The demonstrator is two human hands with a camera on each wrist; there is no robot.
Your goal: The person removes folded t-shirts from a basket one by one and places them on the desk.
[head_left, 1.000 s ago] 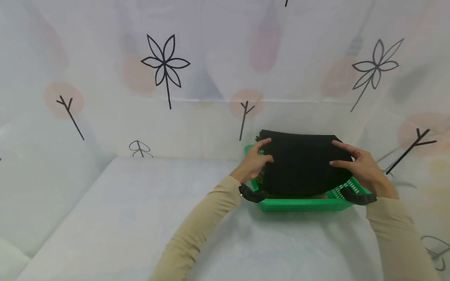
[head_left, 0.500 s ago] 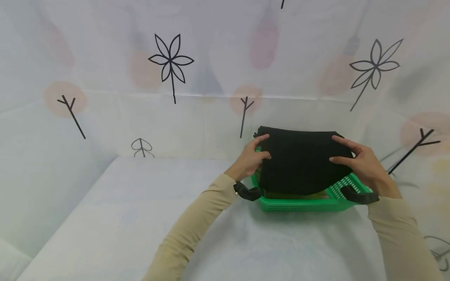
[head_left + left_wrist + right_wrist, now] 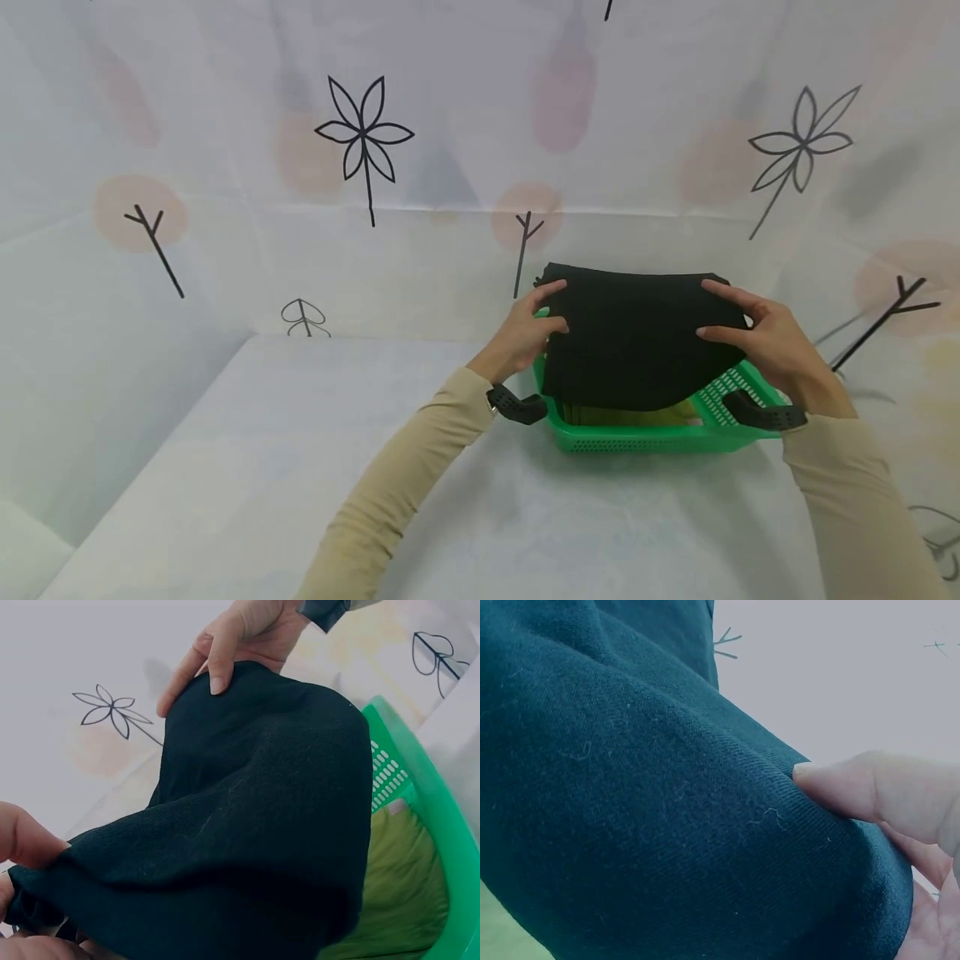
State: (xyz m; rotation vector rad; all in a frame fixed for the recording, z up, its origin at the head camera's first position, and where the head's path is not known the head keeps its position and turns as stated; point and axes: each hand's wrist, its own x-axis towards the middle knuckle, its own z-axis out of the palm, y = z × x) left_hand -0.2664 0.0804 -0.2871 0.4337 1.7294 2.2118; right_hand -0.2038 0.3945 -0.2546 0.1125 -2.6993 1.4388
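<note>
A folded black cloth (image 3: 637, 337), perhaps a garment, hangs between my two hands above a green plastic basket (image 3: 645, 438). My left hand (image 3: 521, 333) grips its left edge, thumb on the near face. At the opposite edge my right hand (image 3: 772, 346) holds the cloth between thumb and fingers. In the right wrist view the right thumb (image 3: 877, 791) presses into the woven fabric. Below the cloth, an olive-green folded cloth (image 3: 405, 877) lies in the basket. Part of the basket's inside is hidden behind the black cloth.
The basket stands on a white-covered table (image 3: 300, 467) at the right, near the back. Behind it hangs a pale curtain (image 3: 435, 167) printed with flowers and twigs. A black band (image 3: 517, 406) with a camera sits on the left wrist, another on the right.
Both hands have lifted the black cloth slightly and shifted it a little left. More of the olive-green cloth below now shows. The basket stays in place.
</note>
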